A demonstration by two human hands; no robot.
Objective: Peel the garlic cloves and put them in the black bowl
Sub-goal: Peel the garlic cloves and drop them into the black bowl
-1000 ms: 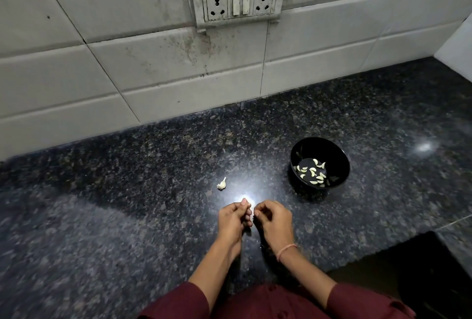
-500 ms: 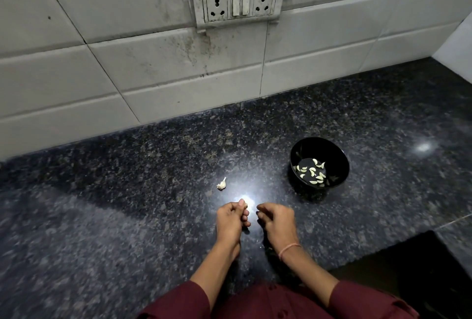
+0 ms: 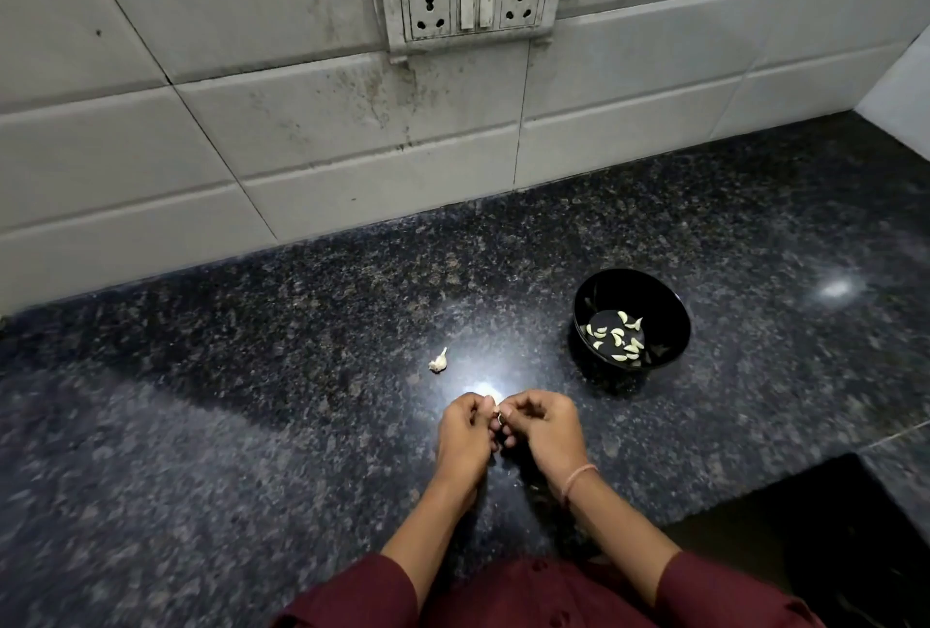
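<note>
Both arms enter from the bottom edge, maroon sleeves [image 3: 352, 597] pushed up, left forearm [image 3: 428, 527] and right forearm [image 3: 619, 522] bare and angled in toward each other. left hand [image 3: 463, 439] back up, fingers curled, thumb and fingertips pinching a small garlic clove [image 3: 496, 412]. right hand [image 3: 546, 431] just beside it, fingers curled, tips on the same clove. Fingertips meet, wrists apart. Thin pink band [image 3: 578, 476] on right wrist

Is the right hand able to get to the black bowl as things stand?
Probably yes: the black bowl sits on the counter just ahead-right of the right hand, nothing between them, though that hand pinches a garlic clove.
</note>
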